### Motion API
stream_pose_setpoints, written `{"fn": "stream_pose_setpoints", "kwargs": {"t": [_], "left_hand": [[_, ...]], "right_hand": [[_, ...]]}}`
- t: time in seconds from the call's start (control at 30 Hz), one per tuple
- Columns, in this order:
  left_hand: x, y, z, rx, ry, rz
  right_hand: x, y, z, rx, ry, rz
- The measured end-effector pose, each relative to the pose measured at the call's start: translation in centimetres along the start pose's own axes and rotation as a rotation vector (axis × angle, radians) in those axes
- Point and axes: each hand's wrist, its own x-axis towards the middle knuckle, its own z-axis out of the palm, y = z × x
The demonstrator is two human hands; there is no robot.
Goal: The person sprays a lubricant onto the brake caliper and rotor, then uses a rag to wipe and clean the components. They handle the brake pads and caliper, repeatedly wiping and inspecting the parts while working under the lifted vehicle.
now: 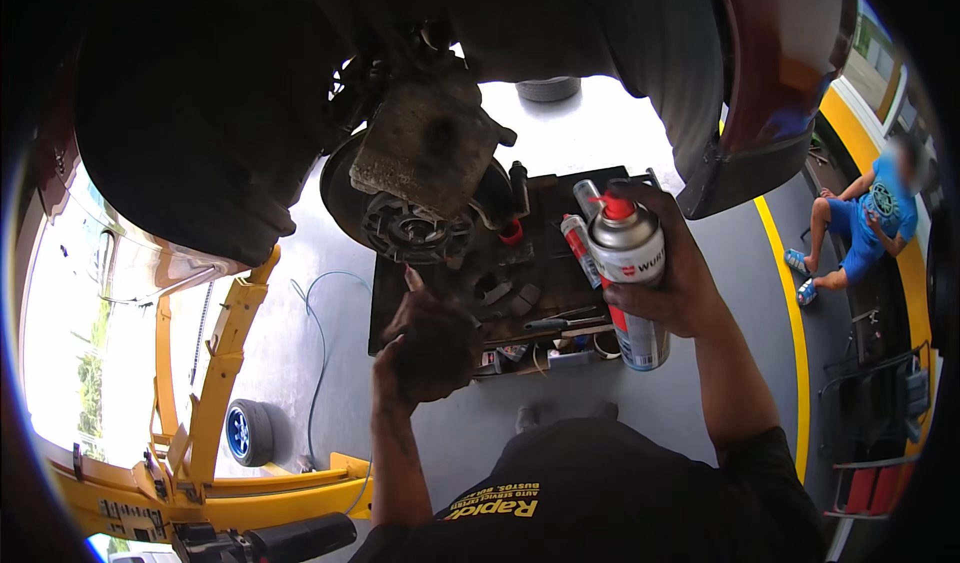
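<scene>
My right hand (670, 273) is wrapped round a silver and red spray can (634, 308) with a red nozzle top, held upright to the right of the wheel hub. My left hand (430, 343), dark with grime, is just below the wheel hub (418, 228). One of its fingers points up at the hub, and the others are curled; what they hold, if anything, is hidden. Above the hub hangs a dusty brake caliper (430, 143), in front of the brake disc (340, 188). Dark blocks like brake pads (523, 299) lie on the black work cart (390, 313) below.
Another can (578, 248) and hand tools (560, 323) are on the cart. A yellow lift post (228, 363) rises at left near a blue-rimmed wheel (249, 432). An air hose (318, 363) crosses the floor. A person in blue (868, 208) sits at far right.
</scene>
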Motion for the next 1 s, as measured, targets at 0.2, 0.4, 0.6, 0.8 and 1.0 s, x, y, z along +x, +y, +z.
{"fn": "stream_pose_setpoints", "kwargs": {"t": [0.2,0.4,0.6,0.8,1.0], "left_hand": [[0.7,18.4,7.2,0.600,0.261,0.763],[8.0,23.8,18.8,2.179,0.061,1.504],[7.1,22.4,21.8,0.848,-0.227,0.744],[6.6,22.2,23.0,1.031,-0.100,0.692],[7.1,22.8,20.9,0.802,-0.111,0.641]], "right_hand": [[9.9,-7.1,5.0,-0.349,-0.056,-0.188],[13.3,-8.6,9.0,-0.428,-0.070,-0.187],[13.3,-8.1,9.3,-0.486,-0.024,-0.239],[12.7,-8.7,9.6,-0.602,-0.036,-0.183],[13.1,-8.9,9.5,-0.540,-0.021,-0.226]]}}
